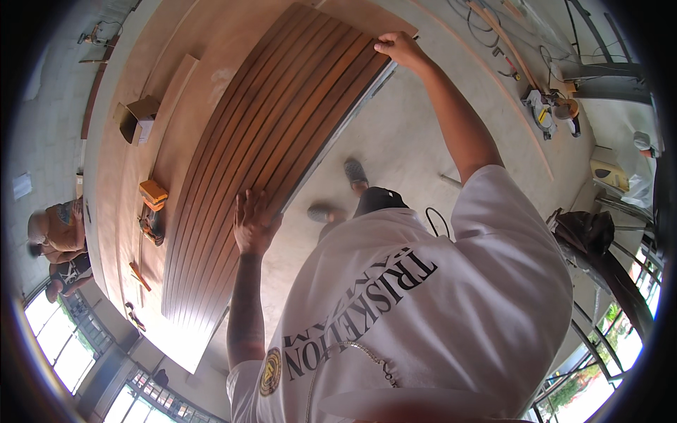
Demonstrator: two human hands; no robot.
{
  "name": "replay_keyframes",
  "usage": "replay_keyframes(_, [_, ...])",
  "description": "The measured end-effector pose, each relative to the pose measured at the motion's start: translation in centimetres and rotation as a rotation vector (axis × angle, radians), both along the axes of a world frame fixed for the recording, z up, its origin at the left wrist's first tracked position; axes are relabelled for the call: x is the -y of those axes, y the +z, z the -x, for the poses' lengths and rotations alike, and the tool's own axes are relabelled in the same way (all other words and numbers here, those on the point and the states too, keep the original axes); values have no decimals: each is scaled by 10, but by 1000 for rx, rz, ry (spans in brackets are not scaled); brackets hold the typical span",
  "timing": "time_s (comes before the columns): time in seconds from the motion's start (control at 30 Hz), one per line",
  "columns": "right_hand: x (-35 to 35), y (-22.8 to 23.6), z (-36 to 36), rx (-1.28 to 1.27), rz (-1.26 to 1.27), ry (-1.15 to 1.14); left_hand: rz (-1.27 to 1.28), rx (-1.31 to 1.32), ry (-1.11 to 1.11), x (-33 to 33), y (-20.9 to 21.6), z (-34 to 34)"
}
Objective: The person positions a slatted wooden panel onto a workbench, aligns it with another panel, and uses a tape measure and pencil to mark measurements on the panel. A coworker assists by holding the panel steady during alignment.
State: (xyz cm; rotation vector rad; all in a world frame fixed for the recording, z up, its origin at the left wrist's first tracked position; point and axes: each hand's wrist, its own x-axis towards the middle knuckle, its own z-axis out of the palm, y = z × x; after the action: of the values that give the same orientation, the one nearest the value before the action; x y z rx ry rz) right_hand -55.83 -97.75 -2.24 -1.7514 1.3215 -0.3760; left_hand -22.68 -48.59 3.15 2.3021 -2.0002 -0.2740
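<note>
A long brown slatted wood panel [261,120] lies on a wide pale wooden worktop [211,35], its grooves running lengthwise. My left hand [254,224] rests flat on the panel near its right-hand edge, with the fingers spread. At the far right corner, my right hand [399,48] has its fingers closed over the panel's edge, the arm stretched out. Part of the right hand's grip is hidden beneath the edge.
On the worktop's left side are an open box [139,120], a power tool with a yellow battery [151,194] and a wood strip [176,88]. Two people [60,233] are beyond its left edge. A miter saw [541,114] and cables [486,21] lie on the floor to the right.
</note>
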Motion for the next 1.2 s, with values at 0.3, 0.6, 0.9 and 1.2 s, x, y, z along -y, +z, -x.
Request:
replay_keyframes(0.3, [4, -10, 2, 3, 67, 3, 72, 28, -30, 6, 6, 7])
replay_keyframes(0.6, [6, -11, 11, 40, 44, 7, -5, 15, 43, 3, 4, 7])
replay_keyframes(0.9, [-105, 64, -79, 27, 473, 383, -105, -13, 92, -2, 4, 8])
replay_keyframes(1.2, [-262, 53, -157, -16, 677, 1290, -50, -93, 132, -4, -4, 5])
